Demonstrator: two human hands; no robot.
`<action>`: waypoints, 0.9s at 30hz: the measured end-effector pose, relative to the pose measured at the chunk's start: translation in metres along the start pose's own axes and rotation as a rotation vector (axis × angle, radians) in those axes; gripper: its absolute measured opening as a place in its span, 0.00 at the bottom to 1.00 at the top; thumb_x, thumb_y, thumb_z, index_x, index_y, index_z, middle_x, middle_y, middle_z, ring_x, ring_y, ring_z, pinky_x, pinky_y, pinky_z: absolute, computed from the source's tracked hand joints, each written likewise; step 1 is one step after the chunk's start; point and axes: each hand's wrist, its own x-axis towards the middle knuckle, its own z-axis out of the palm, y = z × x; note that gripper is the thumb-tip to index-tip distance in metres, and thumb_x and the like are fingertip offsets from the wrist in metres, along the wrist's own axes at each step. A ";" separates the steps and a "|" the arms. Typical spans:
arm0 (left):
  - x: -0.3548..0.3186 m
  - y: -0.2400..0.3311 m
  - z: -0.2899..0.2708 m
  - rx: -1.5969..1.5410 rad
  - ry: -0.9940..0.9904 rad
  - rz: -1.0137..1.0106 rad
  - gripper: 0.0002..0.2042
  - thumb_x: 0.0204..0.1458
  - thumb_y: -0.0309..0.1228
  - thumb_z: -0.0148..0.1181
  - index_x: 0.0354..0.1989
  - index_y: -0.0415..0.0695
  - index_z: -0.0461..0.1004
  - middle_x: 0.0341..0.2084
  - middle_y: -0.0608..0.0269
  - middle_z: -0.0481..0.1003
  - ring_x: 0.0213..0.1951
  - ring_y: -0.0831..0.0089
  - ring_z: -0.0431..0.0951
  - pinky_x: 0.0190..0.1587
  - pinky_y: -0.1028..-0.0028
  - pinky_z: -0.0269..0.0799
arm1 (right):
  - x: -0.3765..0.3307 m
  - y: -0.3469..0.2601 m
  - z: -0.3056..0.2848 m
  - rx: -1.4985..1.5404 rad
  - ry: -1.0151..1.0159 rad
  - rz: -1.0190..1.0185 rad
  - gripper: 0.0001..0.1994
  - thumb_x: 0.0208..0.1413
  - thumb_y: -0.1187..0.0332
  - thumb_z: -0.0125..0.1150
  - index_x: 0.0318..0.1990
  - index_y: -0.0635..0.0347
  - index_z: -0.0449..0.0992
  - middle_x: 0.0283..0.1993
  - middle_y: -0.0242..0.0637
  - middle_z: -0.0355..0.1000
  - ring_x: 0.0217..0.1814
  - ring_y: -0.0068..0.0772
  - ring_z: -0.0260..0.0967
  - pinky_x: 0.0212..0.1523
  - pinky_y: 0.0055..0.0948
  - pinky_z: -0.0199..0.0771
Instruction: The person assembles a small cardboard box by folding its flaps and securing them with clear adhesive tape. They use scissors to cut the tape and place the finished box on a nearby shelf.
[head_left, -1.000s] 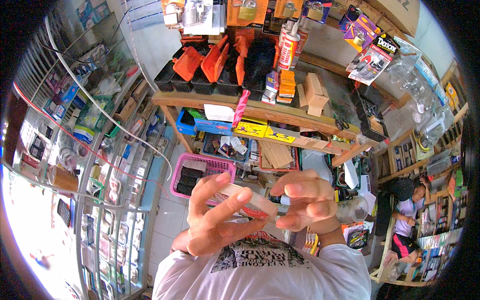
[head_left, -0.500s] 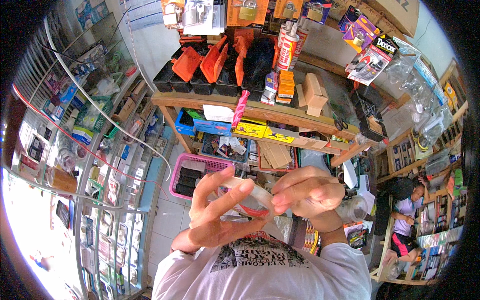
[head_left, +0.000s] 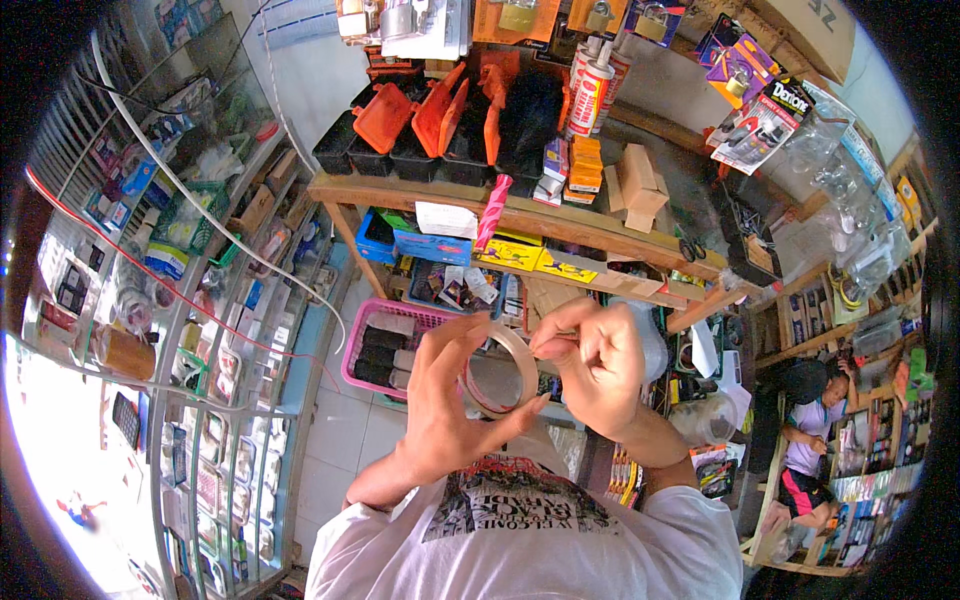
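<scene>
A roll of pale tape [head_left: 527, 372], its round hole facing me, is held up in front of my chest. My left hand [head_left: 440, 385] grips it from the left, thumb under the lower rim and fingers along the upper left side. Close to the roll's right rim is my right hand [head_left: 605, 365], its fingers curled and the thumb and fingertip pinched together. Whether a loose tape end sits in that pinch is too small to make out.
Ahead stands a wooden shelf [head_left: 400, 197] with black bins with orange lids, sealant tubes [head_left: 590, 95] and small boxes. Below is a pink basket [head_left: 348, 355] of dark items. Glass display shelves [head_left: 200, 390] line the left. At far right, another person [head_left: 808, 425] sits near stocked racks.
The roll has turned so its hole shows more openly. My left hand has turned with it, and my right hand has risen slightly at the right rim. The view has shifted a little.
</scene>
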 end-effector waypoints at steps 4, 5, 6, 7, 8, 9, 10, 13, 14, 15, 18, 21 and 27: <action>-0.024 -0.016 0.011 -0.080 -0.180 -0.160 0.34 0.45 0.41 0.74 0.59 0.38 0.68 0.46 0.47 0.72 0.47 0.53 0.72 0.51 0.58 0.70 | -0.010 0.009 -0.013 -0.138 -0.197 0.399 0.12 0.63 0.77 0.58 0.38 0.57 0.58 0.40 0.38 0.70 0.44 0.21 0.66 0.47 0.26 0.72; -0.033 -0.023 0.015 -0.098 -0.245 -0.184 0.32 0.46 0.41 0.73 0.57 0.38 0.70 0.45 0.48 0.72 0.47 0.54 0.72 0.51 0.58 0.69 | -0.018 0.017 -0.016 -0.086 -0.193 0.475 0.12 0.63 0.78 0.58 0.38 0.57 0.57 0.41 0.38 0.69 0.44 0.21 0.66 0.48 0.26 0.72; -0.043 -0.026 0.019 -0.139 -0.277 -0.250 0.27 0.48 0.41 0.72 0.52 0.37 0.74 0.40 0.50 0.73 0.45 0.54 0.73 0.48 0.61 0.71 | -0.031 0.026 -0.020 -0.032 -0.185 0.555 0.12 0.63 0.78 0.58 0.38 0.57 0.57 0.41 0.37 0.69 0.45 0.21 0.66 0.48 0.26 0.72; -0.056 -0.031 0.024 -0.170 -0.304 -0.306 0.27 0.48 0.41 0.72 0.52 0.37 0.74 0.40 0.51 0.73 0.44 0.55 0.73 0.47 0.62 0.71 | -0.043 0.033 -0.023 0.022 -0.177 0.636 0.13 0.63 0.79 0.58 0.38 0.57 0.57 0.42 0.37 0.69 0.45 0.21 0.66 0.48 0.26 0.72; -0.070 -0.038 0.030 -0.201 -0.332 -0.361 0.26 0.48 0.41 0.72 0.51 0.37 0.74 0.40 0.52 0.72 0.43 0.56 0.73 0.46 0.64 0.71 | -0.055 0.036 -0.022 0.087 -0.131 0.701 0.13 0.63 0.80 0.57 0.37 0.57 0.56 0.41 0.35 0.66 0.46 0.22 0.66 0.50 0.26 0.71; -0.085 -0.045 0.036 -0.232 -0.360 -0.418 0.25 0.48 0.41 0.71 0.50 0.37 0.74 0.39 0.52 0.72 0.42 0.57 0.74 0.45 0.65 0.71 | -0.067 0.037 -0.022 0.081 -0.156 0.732 0.12 0.63 0.80 0.56 0.38 0.57 0.57 0.40 0.34 0.65 0.46 0.23 0.66 0.49 0.27 0.71; -0.099 -0.052 0.043 -0.322 -0.375 -0.442 0.24 0.49 0.39 0.71 0.49 0.37 0.74 0.38 0.53 0.74 0.39 0.59 0.75 0.43 0.67 0.72 | -0.077 0.037 -0.022 0.077 -0.182 0.759 0.11 0.63 0.80 0.56 0.38 0.58 0.57 0.38 0.34 0.65 0.45 0.24 0.67 0.49 0.28 0.71; -0.116 -0.049 0.049 -0.634 -0.386 -0.725 0.24 0.48 0.38 0.72 0.50 0.38 0.74 0.39 0.54 0.75 0.39 0.60 0.76 0.44 0.66 0.72 | -0.096 0.041 -0.022 0.018 -0.213 0.776 0.11 0.64 0.78 0.57 0.39 0.58 0.58 0.37 0.33 0.63 0.44 0.25 0.68 0.49 0.29 0.71; -0.117 -0.046 0.045 -0.551 -0.401 -0.716 0.22 0.48 0.37 0.72 0.49 0.39 0.75 0.42 0.53 0.77 0.42 0.60 0.77 0.46 0.64 0.73 | -0.096 0.041 -0.023 -0.017 -0.210 0.781 0.11 0.63 0.79 0.57 0.39 0.58 0.58 0.37 0.33 0.62 0.44 0.25 0.68 0.50 0.28 0.71; -0.110 -0.046 0.043 -0.519 -0.426 -0.649 0.22 0.48 0.37 0.72 0.48 0.39 0.76 0.42 0.53 0.77 0.43 0.60 0.78 0.47 0.64 0.73 | -0.093 0.039 -0.024 -0.056 -0.209 0.777 0.12 0.63 0.79 0.57 0.38 0.58 0.58 0.37 0.32 0.61 0.44 0.25 0.67 0.50 0.28 0.71; -0.102 -0.047 0.041 -0.421 -0.455 -0.460 0.21 0.47 0.36 0.73 0.47 0.39 0.77 0.43 0.52 0.78 0.45 0.58 0.78 0.49 0.63 0.73 | -0.081 0.025 -0.022 -0.138 -0.249 0.765 0.10 0.64 0.76 0.57 0.39 0.59 0.59 0.37 0.34 0.65 0.44 0.26 0.69 0.49 0.29 0.72; -0.097 -0.044 0.041 -0.379 -0.426 -0.400 0.20 0.47 0.36 0.73 0.45 0.39 0.78 0.42 0.50 0.79 0.45 0.56 0.79 0.51 0.62 0.73 | -0.083 0.024 -0.020 -0.212 -0.256 0.662 0.11 0.62 0.74 0.61 0.44 0.63 0.62 0.36 0.39 0.70 0.41 0.30 0.73 0.44 0.31 0.73; -0.084 -0.023 0.031 -0.303 -0.380 -0.502 0.16 0.48 0.34 0.71 0.43 0.39 0.79 0.37 0.53 0.82 0.43 0.60 0.81 0.51 0.64 0.69 | -0.068 -0.002 -0.016 -0.223 -0.271 0.647 0.12 0.60 0.75 0.61 0.46 0.63 0.63 0.36 0.40 0.72 0.42 0.33 0.75 0.43 0.33 0.74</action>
